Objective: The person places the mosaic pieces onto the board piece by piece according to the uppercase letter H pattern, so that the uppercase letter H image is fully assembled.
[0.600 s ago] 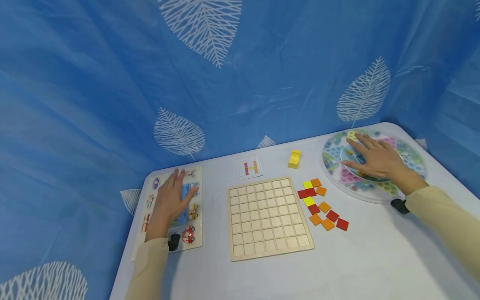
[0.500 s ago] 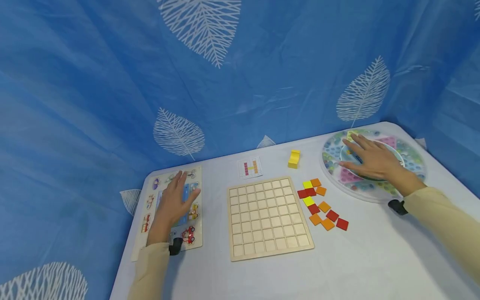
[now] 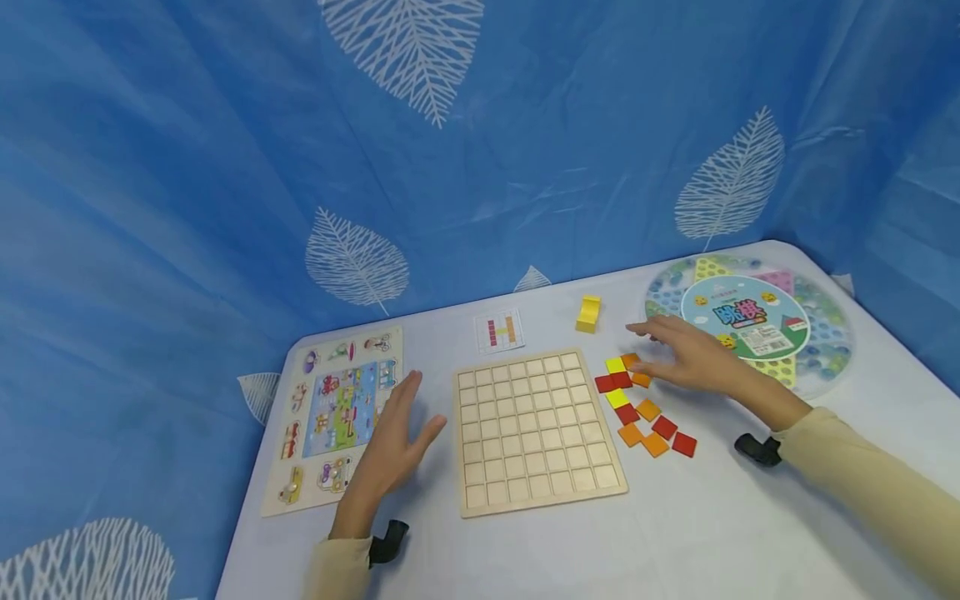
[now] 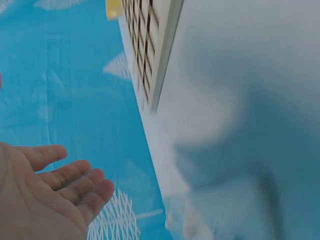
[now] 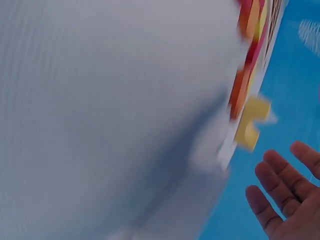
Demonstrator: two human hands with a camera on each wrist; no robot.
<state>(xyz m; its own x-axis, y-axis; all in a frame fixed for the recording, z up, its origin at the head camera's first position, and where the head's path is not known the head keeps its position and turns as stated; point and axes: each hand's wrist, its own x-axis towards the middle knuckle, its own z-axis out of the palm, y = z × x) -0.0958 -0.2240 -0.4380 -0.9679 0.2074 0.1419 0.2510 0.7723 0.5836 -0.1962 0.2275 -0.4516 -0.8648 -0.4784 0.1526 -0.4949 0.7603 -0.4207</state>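
Observation:
My left hand [image 3: 392, 446], fingers extended and thumb apart, is over the table between the vehicle picture puzzle [image 3: 341, 408] and the wooden grid board [image 3: 536, 429]. Its palm and fingers [image 4: 75, 185] show in the left wrist view, holding nothing. My right hand [image 3: 690, 354] reaches over the far end of a scatter of square tiles, its fingers loosely spread around nothing. An orange tile [image 3: 648, 409], a red tile [image 3: 684, 444] and a yellow tile [image 3: 617, 398] lie among several more beside the board. A few far tiles are partly covered by the right fingers.
A small pattern card [image 3: 500, 331] lies behind the board. The yellow curved block [image 3: 588, 314] stands to its right, also seen in the right wrist view. A round Chinese checkers set [image 3: 817, 333] occupies the table's back right. A blue leaf-print curtain [image 3: 525, 167] hangs behind.
Both hands have moved inward. The left hand has left the puzzle for the board's left side; the right hand has come off the round checkers set toward the tiles.

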